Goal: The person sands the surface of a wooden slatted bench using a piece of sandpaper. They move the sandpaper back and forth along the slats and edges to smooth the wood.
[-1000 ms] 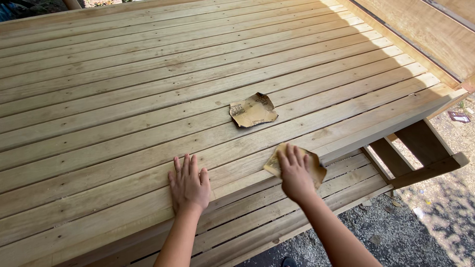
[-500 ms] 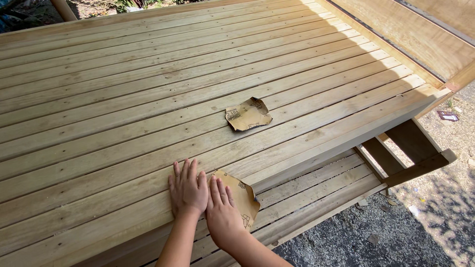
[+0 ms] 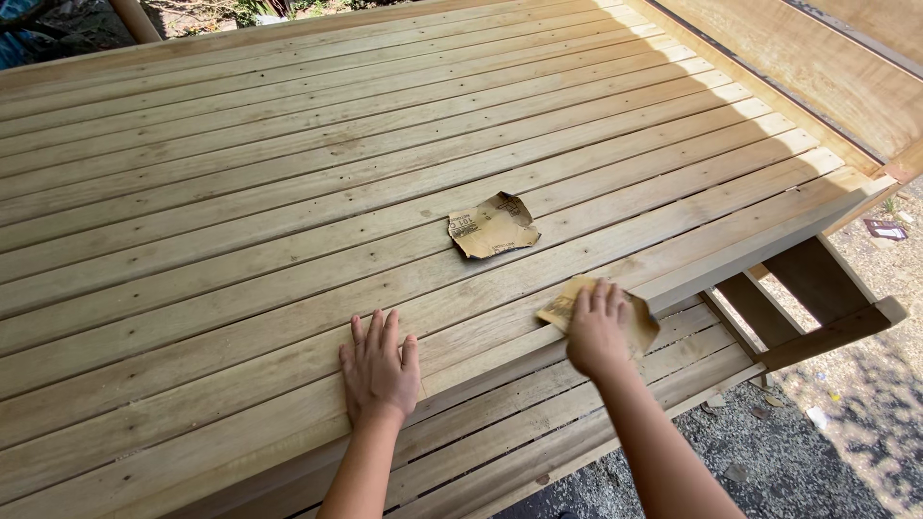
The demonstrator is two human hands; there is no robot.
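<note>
At the far left of the view, the slatted wooden platform point(image 3: 240, 192) stretched away in pale, sunlit boards running slightly uphill toward the right. Near its front edge the person's left hand point(image 3: 380, 370) lay flat on a board, palm down, fingers spread and slightly fanned, gripping nothing. Further along and higher up, well apart from both hands, a loose sheet of sandpaper point(image 3: 492, 227) sat crumpled on the slats with its brown backing turned up and its corners curled. To the right of that, close to the front edge, the right hand point(image 3: 598, 332) pressed down on a second sheet of sandpaper point(image 3: 642, 327), fingers extended over it and holding it flat against the wood; the sheet's edges showed on either side of the hand. Beyond the hand the platform ended at a thick edge beam point(image 3: 769, 250), with a dark wooden frame point(image 3: 817, 298) standing below it over gravel ground point(image 3: 846, 432).
</note>
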